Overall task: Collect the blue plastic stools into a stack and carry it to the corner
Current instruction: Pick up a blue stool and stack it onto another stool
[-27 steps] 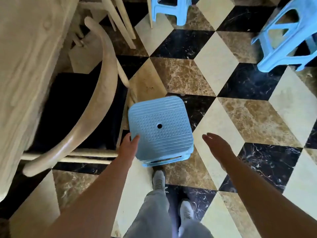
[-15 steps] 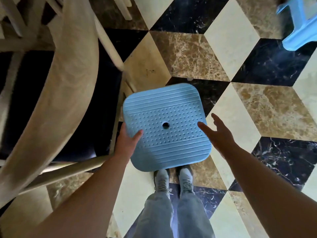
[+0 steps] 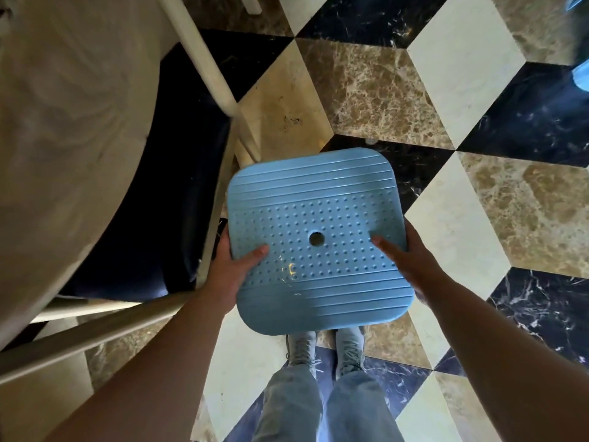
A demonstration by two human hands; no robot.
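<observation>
the blue stool (image 3: 318, 237) is clamped between the left hand (image 3: 234, 271) and right hand (image 3: 411, 260), thumbs pressed on its seat, each hand equally near.

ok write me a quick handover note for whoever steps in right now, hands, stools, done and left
Left hand: grips the left edge of the blue stool, thumb on the seat top.
Right hand: grips the right edge, thumb on top.
Stool: held seat-up in front of the person, above their shoes, beside the wooden chair. Whether more stools sit nested under it cannot be told from above.
Another blue stool shows only as a sliver at the right edge of the view.
Done: two-handed grip on this stool.
Left: gather the other stools into a stack and carry it to the corner, which is not in view.
</observation>
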